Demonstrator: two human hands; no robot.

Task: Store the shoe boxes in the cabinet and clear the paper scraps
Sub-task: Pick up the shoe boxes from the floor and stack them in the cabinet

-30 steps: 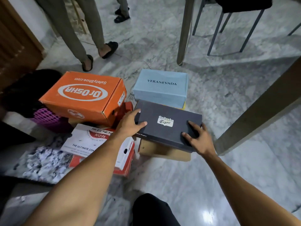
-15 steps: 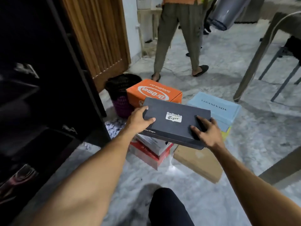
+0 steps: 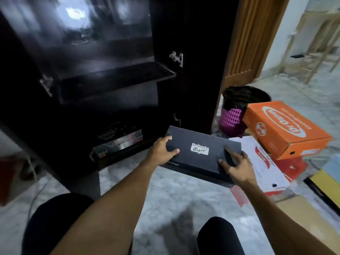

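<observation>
A dark grey Onitsuka Tiger shoe box point(image 3: 200, 140) hangs above the marble floor, held at both ends. My left hand point(image 3: 161, 149) grips its left end with the thumb on the lid. My right hand point(image 3: 234, 166) grips its right end, fingers curled over the lid's edge. Just beyond the box stands the open black cabinet point(image 3: 114, 74), with a bare middle shelf and dark items on the bottom shelf. At the right lie an orange box point(image 3: 283, 129), a white and red box point(image 3: 265, 170), a light blue box point(image 3: 333, 168) and a brown box point(image 3: 309, 218).
A pink bin point(image 3: 233, 115) with a black liner stands between the cabinet and the orange box. A wooden door point(image 3: 246, 39) is behind it. My knees point(image 3: 219, 234) are low in view. A red object point(image 3: 7, 177) sits at the far left.
Both hands lifted the dark grey box off the stack and carried it left toward the open cabinet. My view swung left, so the cabinet fills the frame and the other boxes sit at the right.
</observation>
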